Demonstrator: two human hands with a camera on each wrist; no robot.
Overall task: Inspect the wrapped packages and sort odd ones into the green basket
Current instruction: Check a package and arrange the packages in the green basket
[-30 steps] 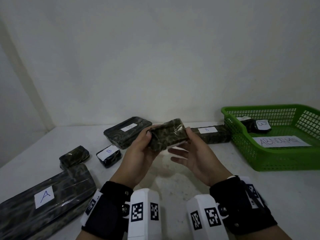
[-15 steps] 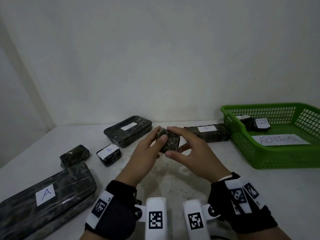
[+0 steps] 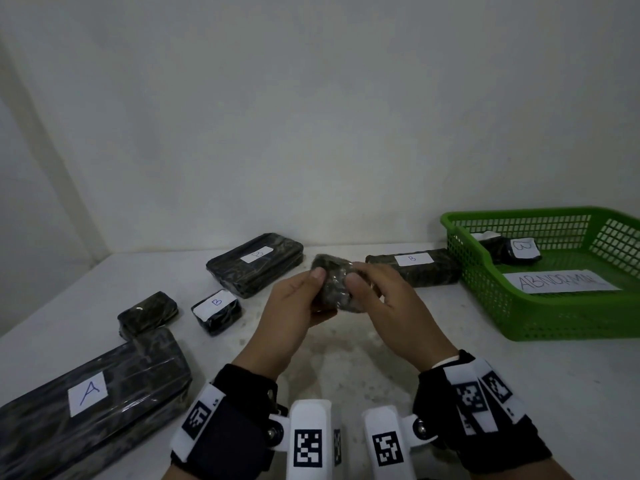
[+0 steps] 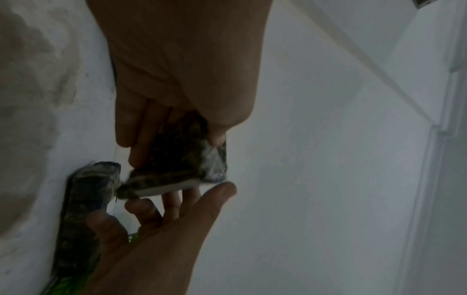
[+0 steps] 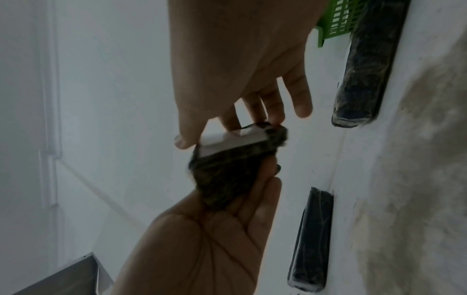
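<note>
Small wrapped package (image 3: 334, 289) is held between both hands above the table (image 3: 346, 358), at mid-table, well apart from the green basket (image 3: 540, 320). We note it has been turned since a second ago: then its long camouflage face showed to the head camera, now a short end does. Left hand (image 3: 294, 306) grips it from below with thumb on top; right hand (image 3: 384, 299) pinches the other side. Right wrist view shows a white label (image 5: 227, 139) on the far face, lettering unreadable. Judgement: inspection underway, sorting decision pending.
</note>
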